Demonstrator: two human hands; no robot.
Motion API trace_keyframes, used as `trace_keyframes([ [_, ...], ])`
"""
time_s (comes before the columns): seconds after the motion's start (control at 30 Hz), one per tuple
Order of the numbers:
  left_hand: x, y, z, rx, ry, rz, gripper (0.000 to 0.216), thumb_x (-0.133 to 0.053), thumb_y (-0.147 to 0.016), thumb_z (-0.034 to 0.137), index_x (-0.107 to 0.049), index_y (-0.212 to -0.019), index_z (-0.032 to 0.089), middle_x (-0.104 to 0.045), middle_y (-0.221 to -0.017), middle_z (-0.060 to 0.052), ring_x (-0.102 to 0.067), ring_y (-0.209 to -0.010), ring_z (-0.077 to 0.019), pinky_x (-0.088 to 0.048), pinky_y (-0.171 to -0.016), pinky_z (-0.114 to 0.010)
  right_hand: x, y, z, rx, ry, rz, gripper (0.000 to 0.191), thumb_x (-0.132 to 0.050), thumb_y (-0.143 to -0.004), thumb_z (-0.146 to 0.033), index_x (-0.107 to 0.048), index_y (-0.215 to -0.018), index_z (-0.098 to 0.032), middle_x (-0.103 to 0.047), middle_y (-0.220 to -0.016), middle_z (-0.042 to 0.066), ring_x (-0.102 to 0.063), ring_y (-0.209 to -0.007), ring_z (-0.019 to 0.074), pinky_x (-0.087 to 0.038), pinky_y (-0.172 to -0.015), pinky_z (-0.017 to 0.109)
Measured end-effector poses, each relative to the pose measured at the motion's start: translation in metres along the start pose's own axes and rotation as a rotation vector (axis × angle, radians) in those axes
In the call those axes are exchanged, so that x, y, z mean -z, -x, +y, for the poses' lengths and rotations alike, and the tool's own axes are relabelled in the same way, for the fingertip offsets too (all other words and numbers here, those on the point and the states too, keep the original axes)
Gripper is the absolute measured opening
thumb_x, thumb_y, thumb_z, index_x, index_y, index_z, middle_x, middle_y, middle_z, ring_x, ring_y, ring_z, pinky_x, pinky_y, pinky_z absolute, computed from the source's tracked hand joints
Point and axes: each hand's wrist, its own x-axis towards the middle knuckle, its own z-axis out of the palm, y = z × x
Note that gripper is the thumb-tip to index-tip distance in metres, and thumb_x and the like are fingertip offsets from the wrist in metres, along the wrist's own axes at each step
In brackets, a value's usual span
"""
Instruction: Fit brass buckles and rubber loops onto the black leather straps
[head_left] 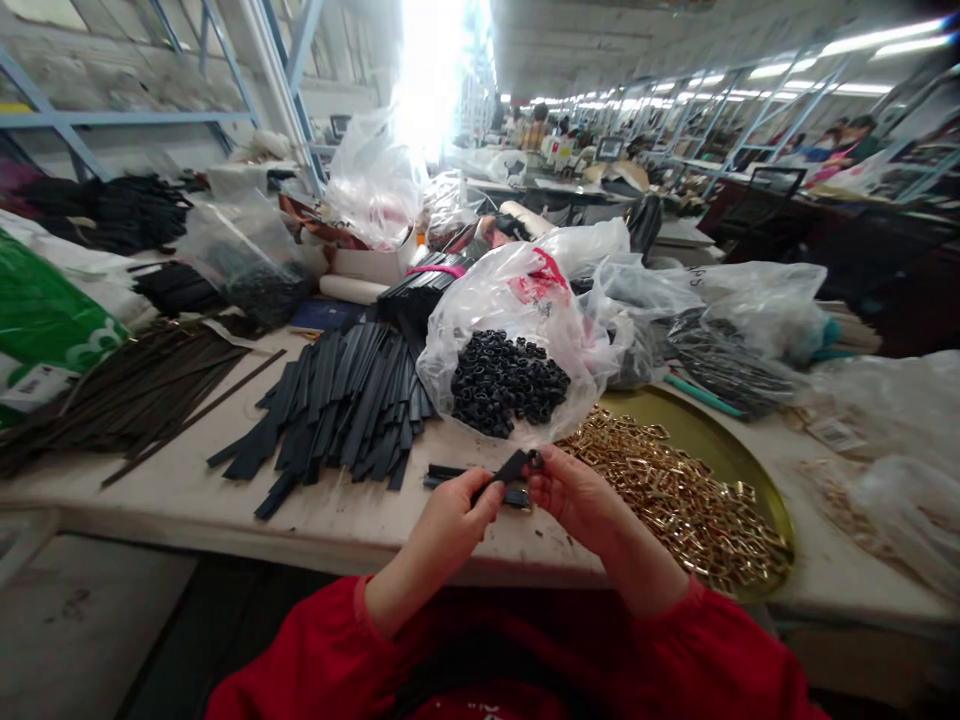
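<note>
Both your hands are busy, mid-air, just over the near part of the desk [360, 522]. Left hand [456, 515]: thumb and fingers pinched on a short black strip [510, 468]. Right hand [574, 495]: fingertips closed on a dark ring-like piece [534, 459] at the strip's far end; too small to tell if it's a separate loop or the strip's own curled end.

Step in hand, as I judge it: working the ring and strip end together, left steadying, right doing the fine part. Can't tell whether it's fully seated. Next move seems to call for a firm left pinch, strip end flat and lined up, and small right-finger pushes without twisting.

Around you: a few black pieces [517, 497] lie on the desk just beyond your fingers. Behind them, an open clear bag [491, 285] holds a heap of small black loops [510, 385]. Flat black strips [341, 400] are fanned out to the left of it. To the right, gold-coloured metal fittings [675, 490] are heaped on a round tray [724, 440], near your right forearm.
</note>
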Motion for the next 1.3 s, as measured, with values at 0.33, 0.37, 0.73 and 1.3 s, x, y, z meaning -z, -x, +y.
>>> trace_keyframes([
  [0.33, -0.005, 0.015, 0.003, -0.037, -0.294, -0.110, 0.026, -0.040, -0.083, 0.029, -0.061, -0.074, 0.016, -0.056, -0.061, 0.000, -0.049, -0.057, -0.0138, -0.030, -0.053, -0.024, 0.006, 0.021, 0.028, 0.445, 0.722, 0.072, 0.029, -0.054, -0.078, -0.045, -0.058, -0.074, -0.017, -0.048, -0.057, -0.004, -0.040, -0.051, 0.0091, -0.032, -0.048, 0.022],
  [0.37, -0.005, 0.016, 0.005, -0.032, -0.269, -0.139, 0.026, -0.040, -0.082, 0.030, -0.061, -0.073, 0.016, -0.055, -0.060, 0.001, -0.048, -0.056, -0.0136, -0.030, -0.052, -0.023, 0.006, 0.023, 0.030, 0.438, 0.737, 0.073, 0.028, -0.053, -0.078, -0.045, -0.057, -0.072, -0.018, -0.048, -0.057, -0.004, -0.040, -0.051, 0.0095, -0.032, -0.048, 0.022],
  [0.73, -0.020, 0.026, -0.004, 0.215, 0.136, -0.295, 0.041, -0.039, -0.084, 0.032, -0.037, -0.122, 0.017, -0.048, -0.060, 0.006, -0.043, -0.044, -0.0100, -0.034, -0.045, -0.022, 0.002, 0.032, 0.061, 0.303, 0.553, 0.077, 0.035, -0.058, -0.072, -0.051, -0.046, -0.066, -0.019, -0.043, -0.055, -0.006, -0.038, -0.050, 0.0087, -0.033, -0.049, 0.021],
  [1.3, -0.021, 0.009, -0.019, 0.175, 0.182, -0.168, 0.019, -0.037, -0.082, 0.035, -0.044, -0.076, 0.019, -0.038, -0.047, 0.009, -0.031, -0.040, -0.0080, -0.024, -0.041, -0.021, 0.063, -0.036, -0.026, 0.382, 2.174, 0.083, 0.023, -0.040, -0.086, -0.013, -0.062, -0.085, -0.013, -0.062, -0.088, 0.013, -0.059, -0.079, 0.0194, -0.042, -0.069, 0.027],
])
